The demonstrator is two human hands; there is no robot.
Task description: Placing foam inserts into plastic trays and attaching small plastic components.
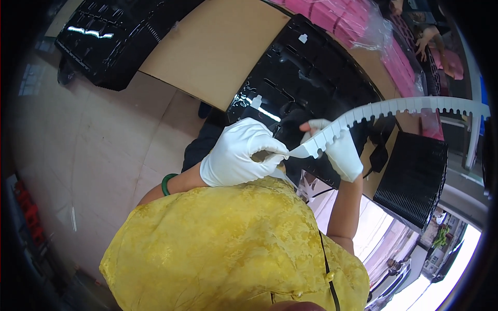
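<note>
A long white strip [399,106] with notches along one edge arcs through the air from my hands to the far right. My left hand [244,153], in a white glove, pinches the strip's near end between thumb and fingertips. Just right of it, my right hand [340,155], also gloved in white with one fingertip bare, is curled at the strip, which crosses in front of its palm and hides part of the fingers. Below and beyond both hands lies a glossy black moulded panel [311,67]. Two small white pieces [303,38] sit on the panel.
Brown cardboard [207,46] covers the table beside the panel. Another black panel [114,36] lies far left. Pink sheets in clear plastic [337,20] are at the back. A black ribbed stack [412,179] stands at right. Another person's hand [428,39] shows far right.
</note>
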